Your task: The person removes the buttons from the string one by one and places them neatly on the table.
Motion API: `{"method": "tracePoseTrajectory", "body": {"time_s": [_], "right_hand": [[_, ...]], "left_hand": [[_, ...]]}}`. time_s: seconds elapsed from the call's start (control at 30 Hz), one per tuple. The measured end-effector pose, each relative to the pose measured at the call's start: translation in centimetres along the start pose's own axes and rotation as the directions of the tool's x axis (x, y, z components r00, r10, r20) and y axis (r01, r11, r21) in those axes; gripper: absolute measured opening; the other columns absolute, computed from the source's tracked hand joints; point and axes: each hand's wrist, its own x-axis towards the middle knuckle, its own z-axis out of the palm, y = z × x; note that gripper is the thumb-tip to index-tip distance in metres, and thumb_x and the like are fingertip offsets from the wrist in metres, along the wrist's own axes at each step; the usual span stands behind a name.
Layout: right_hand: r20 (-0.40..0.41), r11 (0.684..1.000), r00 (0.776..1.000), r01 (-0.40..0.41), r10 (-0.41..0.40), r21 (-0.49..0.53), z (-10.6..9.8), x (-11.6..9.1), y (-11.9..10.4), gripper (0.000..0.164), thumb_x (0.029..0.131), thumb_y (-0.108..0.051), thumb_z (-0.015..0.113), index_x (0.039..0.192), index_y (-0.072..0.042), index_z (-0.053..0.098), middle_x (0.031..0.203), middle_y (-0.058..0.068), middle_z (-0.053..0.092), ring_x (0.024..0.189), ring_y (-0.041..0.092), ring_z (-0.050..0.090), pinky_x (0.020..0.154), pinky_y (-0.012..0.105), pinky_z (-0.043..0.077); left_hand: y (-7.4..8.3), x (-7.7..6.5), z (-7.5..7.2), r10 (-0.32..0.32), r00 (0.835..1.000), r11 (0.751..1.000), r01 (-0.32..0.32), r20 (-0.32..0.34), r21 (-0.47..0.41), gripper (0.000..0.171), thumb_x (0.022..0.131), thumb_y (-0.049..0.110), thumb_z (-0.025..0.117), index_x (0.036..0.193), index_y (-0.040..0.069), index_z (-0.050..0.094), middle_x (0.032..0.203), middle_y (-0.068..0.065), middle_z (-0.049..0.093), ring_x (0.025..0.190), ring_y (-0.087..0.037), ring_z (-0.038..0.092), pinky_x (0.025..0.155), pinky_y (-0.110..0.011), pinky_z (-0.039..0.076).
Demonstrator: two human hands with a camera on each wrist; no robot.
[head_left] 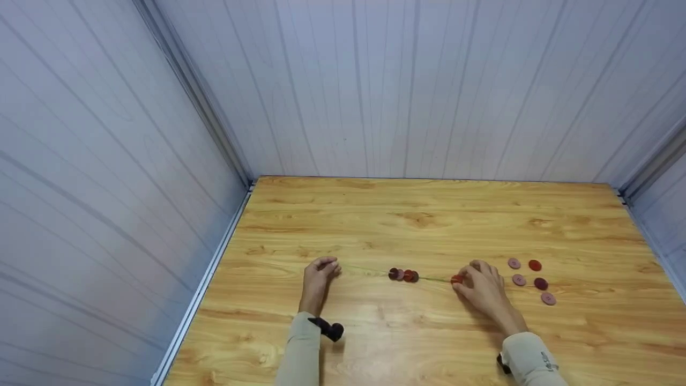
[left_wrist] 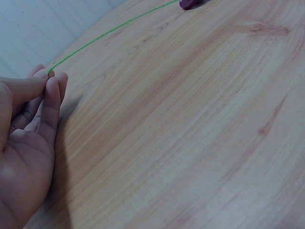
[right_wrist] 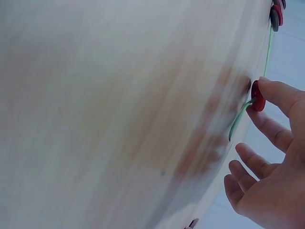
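My left hand (head_left: 316,283) pinches one end of a thin green string (left_wrist: 114,30) between thumb and fingertips. The string runs rightward to a cluster of strung buttons (head_left: 409,275) in dark maroon, pink, red and a dark brownish tone. Thumb and index finger of my right hand (head_left: 486,292) pinch a red button (right_wrist: 258,96) at its edges. In the right wrist view a short tail of green string passes out of that button's face, and the right hand's other fingers are spread apart from it. The string stretches nearly straight between both hands.
Right of the right hand lie several loose buttons: pink ones (head_left: 519,280), a red one (head_left: 535,265) and a maroon one (head_left: 541,284). The wood-grain table (head_left: 375,225) meets pale panel walls (head_left: 375,96) at the back and sides. Each wrist wears a dark strap-on device (head_left: 333,331).
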Motion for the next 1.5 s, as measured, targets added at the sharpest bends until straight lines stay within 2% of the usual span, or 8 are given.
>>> {"method": "tracePoseTrajectory", "body": {"time_s": [0.27, 0.5, 0.73, 0.93, 1.0, 1.23, 1.5], "right_hand": [[-0.003, 1.0, 1.0, -0.003, 0.003, 0.014, -0.3, -0.4, 0.3, 0.023, 0.087, -0.026, 0.07, 0.102, -0.009, 0.064, 0.135, 0.027, 0.042, 0.126, 0.049, 0.029, 0.101, 0.067, 0.023], [-0.013, 1.0, 1.0, -0.008, 0.008, 0.011, -0.4, -0.6, 0.6, 0.025, 0.087, -0.026, 0.071, 0.104, -0.008, 0.064, 0.134, 0.028, 0.042, 0.125, 0.049, 0.03, 0.099, 0.067, 0.025], [-0.025, 1.0, 1.0, -0.002, 0.002, 0.012, -0.7, -0.8, 0.8, 0.024, 0.086, -0.025, 0.071, 0.102, -0.008, 0.064, 0.134, 0.028, 0.043, 0.124, 0.049, 0.03, 0.098, 0.066, 0.024], [-0.043, 1.0, 0.999, 0.007, -0.007, -0.001, -0.8, -1.1, 1.2, 0.026, 0.086, -0.025, 0.071, 0.103, -0.006, 0.064, 0.13, 0.028, 0.045, 0.121, 0.05, 0.032, 0.1, 0.065, 0.022], [-0.045, 1.0, 0.999, 0.003, -0.003, -0.005, -0.9, -1.2, 1.3, 0.026, 0.086, -0.024, 0.07, 0.103, -0.006, 0.064, 0.13, 0.028, 0.045, 0.122, 0.051, 0.032, 0.1, 0.065, 0.022], [-0.026, 1.0, 0.999, -0.022, 0.022, 0.01, -1.2, -1.4, 1.5, 0.025, 0.087, -0.024, 0.07, 0.103, -0.006, 0.064, 0.133, 0.03, 0.042, 0.123, 0.051, 0.029, 0.099, 0.068, 0.021], [-0.049, 0.999, 0.998, -0.032, 0.033, 0.006, -1.6, -1.8, 1.9, 0.026, 0.086, -0.023, 0.07, 0.104, -0.005, 0.064, 0.134, 0.03, 0.041, 0.121, 0.049, 0.031, 0.1, 0.067, 0.017]], "left_hand": [[-0.5, 0.5, -0.2, 0.001, 1.0, 1.0, -0.001, 0.0, 0.013, 0.03, 0.091, -0.005, 0.059, 0.115, -0.02, 0.052, 0.111, -0.032, 0.057, 0.096, -0.036, 0.063, 0.092, -0.047, 0.054], [-1.8, 1.3, -0.4, 0.014, 1.0, 1.0, -0.014, -0.022, 0.027, 0.029, 0.091, -0.001, 0.061, 0.115, -0.017, 0.054, 0.111, -0.028, 0.059, 0.091, -0.026, 0.065, 0.089, -0.041, 0.056], [-2.1, 1.4, -0.4, 0.039, 0.998, 0.998, -0.037, -0.049, 0.042, 0.025, 0.09, -0.002, 0.062, 0.11, -0.015, 0.057, 0.104, -0.022, 0.062, 0.085, -0.021, 0.066, 0.081, -0.033, 0.058], [-1.9, 1.3, -0.3, 0.051, 0.997, 0.998, -0.05, -0.05, 0.031, 0.023, 0.089, -0.004, 0.061, 0.109, -0.015, 0.057, 0.1, -0.018, 0.062, 0.086, -0.022, 0.066, 0.084, -0.033, 0.058], [-1.7, 1.2, -0.3, 0.042, 0.998, 0.999, -0.041, -0.039, 0.023, 0.025, 0.089, -0.005, 0.061, 0.111, -0.017, 0.056, 0.102, -0.021, 0.061, 0.088, -0.025, 0.066, 0.087, -0.037, 0.057], [0.0, 0.1, 0.1, 0.018, 1.0, 1.0, -0.018, -0.007, 0.018, 0.029, 0.09, -0.007, 0.058, 0.114, -0.021, 0.052, 0.106, -0.028, 0.059, 0.094, -0.034, 0.064, 0.095, -0.046, 0.053], [-1.7, 1.4, -0.4, 0.028, 0.999, 0.999, -0.027, -0.037, 0.023, 0.026, 0.089, -0.005, 0.061, 0.112, -0.018, 0.055, 0.101, -0.022, 0.062, 0.085, -0.022, 0.066, 0.089, -0.04, 0.056]]}}
